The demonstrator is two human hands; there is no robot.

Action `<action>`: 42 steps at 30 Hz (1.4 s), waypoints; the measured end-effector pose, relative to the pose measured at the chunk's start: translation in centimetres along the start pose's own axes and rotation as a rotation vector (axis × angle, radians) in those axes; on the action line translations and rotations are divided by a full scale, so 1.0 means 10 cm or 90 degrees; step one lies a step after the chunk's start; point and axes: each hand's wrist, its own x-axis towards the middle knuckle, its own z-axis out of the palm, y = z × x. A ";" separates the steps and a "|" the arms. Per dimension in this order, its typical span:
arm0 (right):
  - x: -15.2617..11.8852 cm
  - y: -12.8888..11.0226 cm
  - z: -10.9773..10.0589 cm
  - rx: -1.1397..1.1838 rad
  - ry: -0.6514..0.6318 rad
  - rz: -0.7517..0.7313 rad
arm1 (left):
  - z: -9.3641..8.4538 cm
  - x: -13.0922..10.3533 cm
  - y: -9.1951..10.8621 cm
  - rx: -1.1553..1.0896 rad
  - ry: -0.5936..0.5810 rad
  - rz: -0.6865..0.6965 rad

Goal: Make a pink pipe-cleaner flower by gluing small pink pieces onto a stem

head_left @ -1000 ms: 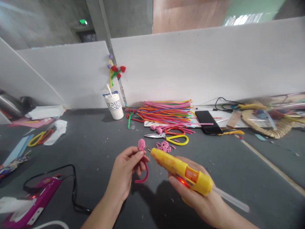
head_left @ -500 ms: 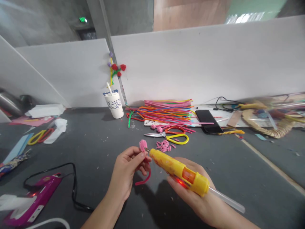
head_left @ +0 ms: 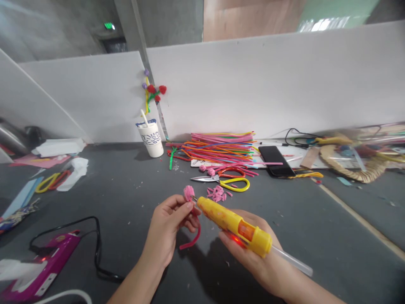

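Between the thumb and fingers of my left hand (head_left: 172, 226) is a pink pipe cleaner flower (head_left: 189, 193), its darker pink stem curling down below the fingers. My right hand (head_left: 253, 257) is wrapped round a yellow hot glue gun (head_left: 236, 223), with a red light glowing near the palm. A clear glue stick (head_left: 292, 261) sticks out of its back end. The metal nozzle is at the flower's right side; whether it touches cannot be made out. Just beyond lie small cut pink pieces (head_left: 217, 194) and scissors (head_left: 221, 180) with red and yellow handles.
A bundle of coloured pipe cleaners (head_left: 218, 147) lies at the back, a black phone (head_left: 276, 161) to its right. A white cup (head_left: 151, 139) stands back left. A purple power strip (head_left: 47, 266) with a black cable (head_left: 98, 240) lies at the left. White partitions (head_left: 268, 84) border the table.
The glue gun and my right hand have shifted slightly left, its glue stick end reaching less far right. My left hand keeps its hold on the flower almost unmoved.
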 end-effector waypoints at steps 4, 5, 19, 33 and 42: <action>0.00 0.02 0.02 0.000 -0.010 0.009 | 0.00 -0.01 0.00 -0.003 0.002 -0.007; 0.00 0.02 0.02 0.002 -0.011 0.011 | 0.00 -0.02 0.00 -0.004 0.001 -0.009; -0.01 0.05 0.03 0.031 -0.016 0.015 | 0.00 -0.01 0.00 -0.014 0.001 -0.025; 0.00 0.05 -0.01 -0.082 -0.033 -0.018 | -0.10 0.03 -0.01 0.112 0.041 0.087; 0.01 0.19 0.25 -0.261 -0.227 0.036 | -0.15 0.08 0.07 0.076 0.092 0.095</action>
